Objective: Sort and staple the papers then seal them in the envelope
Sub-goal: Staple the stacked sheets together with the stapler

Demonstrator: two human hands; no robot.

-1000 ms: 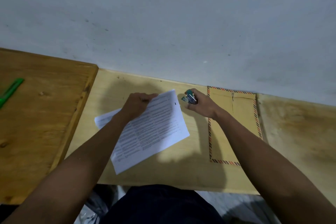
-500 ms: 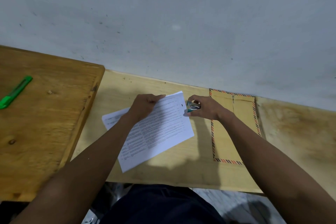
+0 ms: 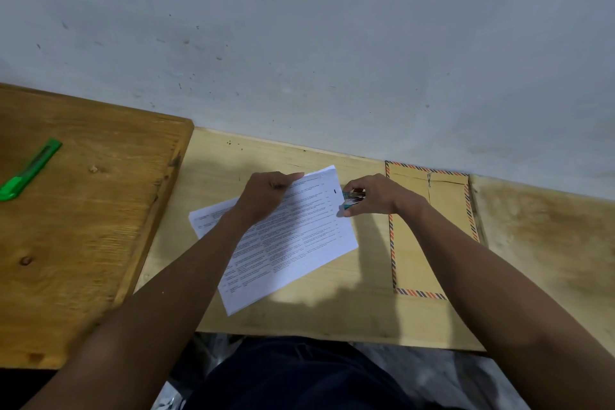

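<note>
Right now the papers [image 3: 293, 236] lie slanted on the pale wooden table [image 3: 332, 316], printed side up, with their far right corner toward the wall [image 3: 299, 43]. At that corner's right edge sits the small teal stapler [image 3: 352, 199], its mouth touching or just over the paper margin; whether the sheets are actually inside it cannot be told. The right hand [image 3: 379, 196] grips the stapler, fingers curled over its top and thumb beneath, the forearm reaching in from the lower right across the envelope [image 3: 432, 236]. That envelope, brown with a striped red and dark border, lies flat just beside the papers on their right, its far end near the wall, partly hidden by the right wrist.

The left hand [image 3: 266, 196] rests on the papers' far edge, knuckles up, fingers bent down onto the top sheet and the thumb stretched toward the corner, pressing the stack to the table. Its forearm runs in from the lower left over the sheets.

On the darker wooden board [image 3: 83, 226] to the left, well apart from both hands, lies 1 green utility knife [image 3: 30, 170].
</note>
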